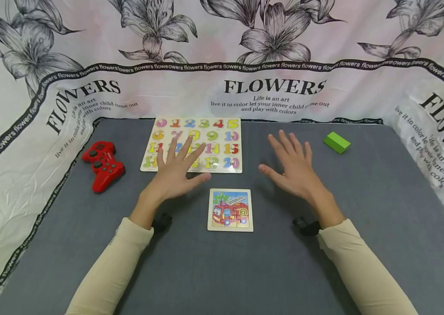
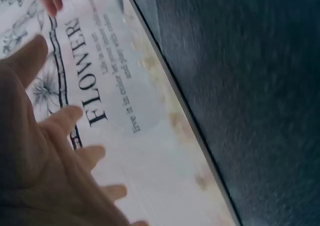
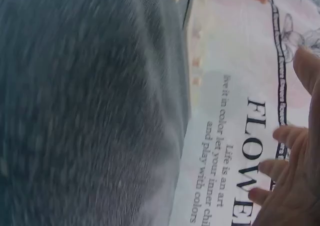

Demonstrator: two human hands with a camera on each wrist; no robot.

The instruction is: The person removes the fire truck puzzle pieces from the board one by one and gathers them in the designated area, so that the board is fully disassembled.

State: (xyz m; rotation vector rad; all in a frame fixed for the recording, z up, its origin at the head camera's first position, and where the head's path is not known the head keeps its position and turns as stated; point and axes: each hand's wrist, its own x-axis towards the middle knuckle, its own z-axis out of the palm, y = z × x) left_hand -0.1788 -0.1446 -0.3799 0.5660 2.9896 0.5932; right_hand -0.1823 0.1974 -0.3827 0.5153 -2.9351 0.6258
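Your grip is holding nothing on either side: the fingers and thumb of your left hand (image 1: 174, 175) are standing well apart, and those of your right hand (image 1: 293, 171) are spreading just as wide. Both hands appear to be hovering above the grey tabletop (image 1: 261, 271), the left one covering part of the number board (image 1: 211, 149) in the upper middle of the frame, the right one standing over bare surface right of centre. The small fire-truck puzzle (image 1: 230, 210) is lying flat at the centre, below and between your hands, its picture looking complete within its pale frame. A red game controller (image 1: 104, 166) is resting at the left, and a green block (image 1: 337, 142) is sitting at the upper right, both apart from your fingers. Judging by this pose, you are pausing at a ready point, with no handling under way. Any next move is probably calling for you to choose one thing, lower a hand and bring fingers and thumb together; for something as thin as the puzzle or the board, you are likely needing a fingertip under an edge.
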